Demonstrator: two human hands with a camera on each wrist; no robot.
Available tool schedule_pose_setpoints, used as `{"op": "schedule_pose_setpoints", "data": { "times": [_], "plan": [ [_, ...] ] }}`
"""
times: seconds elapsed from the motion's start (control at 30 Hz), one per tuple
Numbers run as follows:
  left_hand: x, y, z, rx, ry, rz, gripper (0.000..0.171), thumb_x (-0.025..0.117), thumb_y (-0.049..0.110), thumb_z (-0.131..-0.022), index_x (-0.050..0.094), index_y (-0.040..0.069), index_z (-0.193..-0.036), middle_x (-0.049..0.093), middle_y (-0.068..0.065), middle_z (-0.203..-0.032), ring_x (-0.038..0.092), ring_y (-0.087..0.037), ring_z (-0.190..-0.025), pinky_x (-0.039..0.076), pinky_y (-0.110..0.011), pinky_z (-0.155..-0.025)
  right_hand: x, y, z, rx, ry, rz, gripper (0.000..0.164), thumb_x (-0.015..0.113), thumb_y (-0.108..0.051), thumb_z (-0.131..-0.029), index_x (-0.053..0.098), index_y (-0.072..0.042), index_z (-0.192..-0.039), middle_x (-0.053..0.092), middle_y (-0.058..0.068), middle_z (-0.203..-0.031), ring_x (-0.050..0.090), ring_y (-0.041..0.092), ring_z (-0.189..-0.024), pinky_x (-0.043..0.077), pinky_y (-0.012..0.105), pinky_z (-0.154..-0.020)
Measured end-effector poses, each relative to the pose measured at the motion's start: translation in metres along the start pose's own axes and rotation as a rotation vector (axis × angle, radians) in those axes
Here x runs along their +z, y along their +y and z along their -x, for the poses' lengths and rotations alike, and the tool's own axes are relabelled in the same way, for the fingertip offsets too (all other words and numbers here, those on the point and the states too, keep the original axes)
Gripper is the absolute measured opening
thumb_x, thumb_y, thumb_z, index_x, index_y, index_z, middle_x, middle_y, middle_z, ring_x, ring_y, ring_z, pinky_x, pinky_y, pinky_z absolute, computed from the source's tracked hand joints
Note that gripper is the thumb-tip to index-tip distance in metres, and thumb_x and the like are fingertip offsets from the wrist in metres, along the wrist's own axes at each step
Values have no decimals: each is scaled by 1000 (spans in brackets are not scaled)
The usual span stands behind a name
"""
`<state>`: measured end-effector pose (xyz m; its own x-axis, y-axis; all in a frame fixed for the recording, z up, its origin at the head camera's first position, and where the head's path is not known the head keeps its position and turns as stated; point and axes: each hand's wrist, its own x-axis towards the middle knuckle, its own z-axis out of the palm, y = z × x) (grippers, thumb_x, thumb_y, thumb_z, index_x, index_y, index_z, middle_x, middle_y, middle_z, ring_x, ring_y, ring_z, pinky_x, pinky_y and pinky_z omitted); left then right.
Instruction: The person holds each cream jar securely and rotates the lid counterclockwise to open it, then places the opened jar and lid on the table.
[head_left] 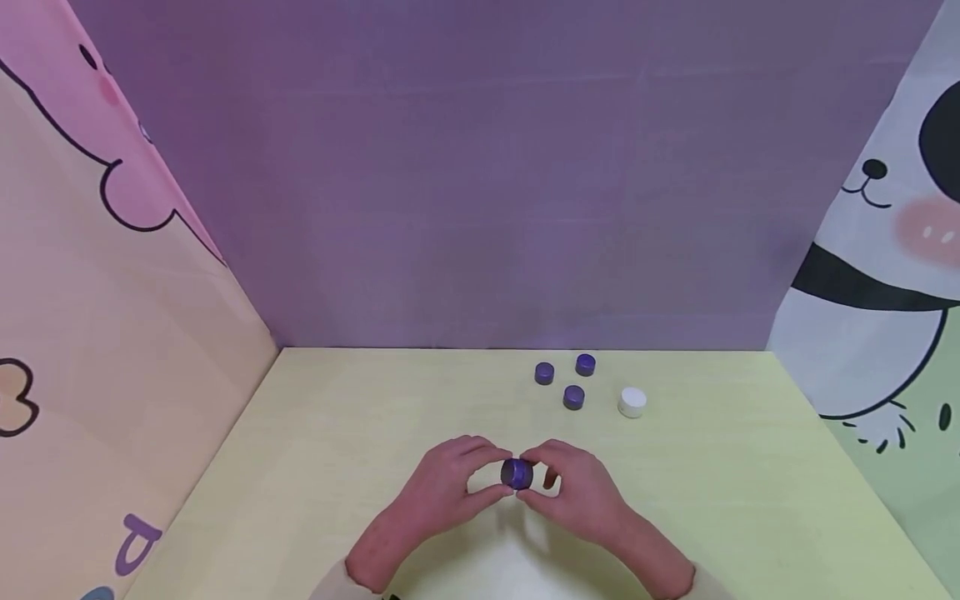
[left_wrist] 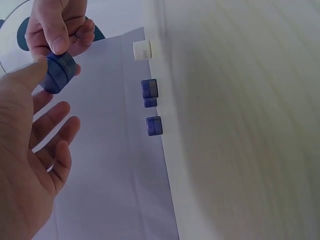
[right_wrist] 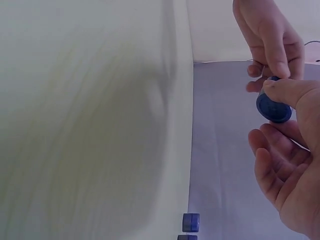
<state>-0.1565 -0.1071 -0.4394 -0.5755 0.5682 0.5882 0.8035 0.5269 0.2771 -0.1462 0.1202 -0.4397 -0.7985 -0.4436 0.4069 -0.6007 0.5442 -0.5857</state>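
Note:
Both hands meet at a small, round blue-purple jar (head_left: 517,473), raised over the table near its front. My left hand (head_left: 450,483) pinches one end between thumb and forefinger. From the other side my right hand (head_left: 581,487) pinches the opposite end in the same way. In the left wrist view a seam runs around the jar (left_wrist: 61,72), with faint lettering on the part nearer the right hand. The right wrist view shows a flat, dark blue round end of the jar (right_wrist: 274,109). The left hand's other fingers are spread loosely below it in its own wrist view.
Farther back on the pale table (head_left: 337,417) stand three similar small purple jars, one at the left (head_left: 544,373), one behind (head_left: 586,365) and one in front (head_left: 573,397). A white jar (head_left: 632,402) stands right of them. A purple backdrop (head_left: 480,183) and printed side panels surround the table.

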Motion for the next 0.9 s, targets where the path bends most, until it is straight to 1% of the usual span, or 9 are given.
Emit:
{"op": "schedule_pose_setpoints", "data": {
  "times": [0.17,0.27,0.33,0.47,0.57,0.7,0.9],
  "plan": [
    [5,-2,2,-37,37,-39,35,73,47,-85,73,17,-102,65,11,-90,62,-5,-82,50,-22,-73,4,-1,1,24,5,20,31,84,-25,-75,70,-22,-102,62,-18,-92,57,1,-64,46,19,-58],
    [6,-2,4,-63,38,-37,39,74,48,-83,72,16,-106,66,10,-92,62,-7,-83,50,-23,-72,6,1,0,36,-2,18,31,84,-25,-76,70,-22,-102,62,-17,-92,57,1,-64,46,19,-58],
    [6,-3,5,-65,29,-17,41,78,43,-81,71,16,-112,67,9,-97,62,-6,-88,51,-24,-75,6,2,-1,34,0,4,31,84,-23,-76,69,-21,-103,63,-16,-93,58,2,-64,46,19,-58],
    [5,-5,2,-28,3,46,43,82,24,-79,68,20,-119,65,10,-105,61,-5,-97,51,-24,-81,5,5,-2,22,8,-19,32,84,-19,-75,69,-20,-103,63,-15,-93,58,2,-64,47,20,-58],
    [4,-6,1,-2,-18,73,43,81,15,-80,68,22,-120,65,12,-104,62,-5,-95,50,-22,-81,4,6,-2,27,0,-25,31,84,-20,-76,69,-21,-103,63,-16,-93,57,1,-64,47,20,-58],
    [4,-6,3,-5,-45,74,41,81,19,-81,69,21,-120,66,12,-97,63,-5,-88,49,-20,-77,5,6,1,50,-18,-29,31,83,-22,-76,69,-22,-104,63,-16,-95,57,0,-64,47,20,-59],
    [5,-4,7,-69,-76,91,38,80,31,-82,69,19,-116,67,8,-93,61,-11,-80,48,-19,-72,7,5,5,59,-31,-33,32,83,-22,-77,69,-21,-105,62,-14,-96,56,-1,-64,48,20,-59]
  ]
}}
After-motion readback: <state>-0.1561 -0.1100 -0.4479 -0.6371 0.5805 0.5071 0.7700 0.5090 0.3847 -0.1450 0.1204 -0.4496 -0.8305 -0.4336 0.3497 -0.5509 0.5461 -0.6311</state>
